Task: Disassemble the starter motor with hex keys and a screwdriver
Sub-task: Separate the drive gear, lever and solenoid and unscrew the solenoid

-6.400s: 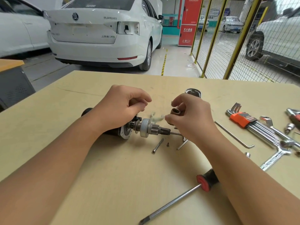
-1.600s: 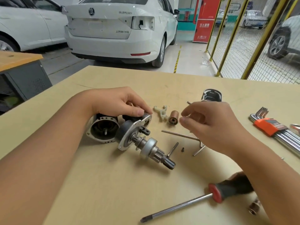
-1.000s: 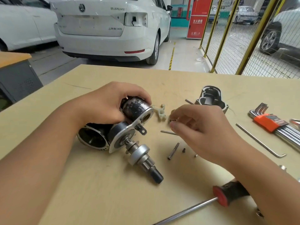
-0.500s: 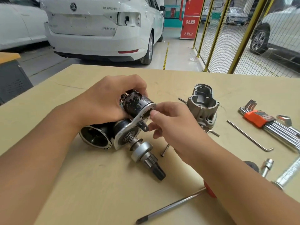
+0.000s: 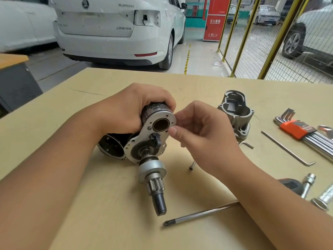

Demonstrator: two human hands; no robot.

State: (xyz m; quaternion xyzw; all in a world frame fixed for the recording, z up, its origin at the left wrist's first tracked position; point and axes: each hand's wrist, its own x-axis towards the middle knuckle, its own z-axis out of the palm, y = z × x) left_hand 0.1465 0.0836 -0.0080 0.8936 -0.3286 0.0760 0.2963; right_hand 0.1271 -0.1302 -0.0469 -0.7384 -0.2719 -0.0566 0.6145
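The starter motor (image 5: 144, 150) is partly apart: a flange plate with the black solenoid can on top and the drive shaft with pinion (image 5: 155, 179) pointing toward me. My left hand (image 5: 131, 109) grips the solenoid can and tilts the assembly up off the table. A brass-lined bore (image 5: 161, 125) in the plate faces me. My right hand (image 5: 196, 130) has curled fingers, with thumb and index fingertip pinching the plate's right rim beside the bore. The black motor case (image 5: 111, 147) lies open behind. A screwdriver (image 5: 201, 214) lies under my right forearm.
An aluminium nose housing (image 5: 234, 109) stands right of my hands. Further right are a hex key set (image 5: 299, 129) in an orange holder, a loose hex key (image 5: 288, 148), a long bolt (image 5: 192, 166) and chrome sockets (image 5: 309, 181). Beyond the table edge are a white car (image 5: 115, 33) and a yellow fence (image 5: 239, 42).
My right hand took the brown sleeve from the table and brought it to the solenoid bore. My left hand lifted and tilted the assembly, so the bore now faces me.
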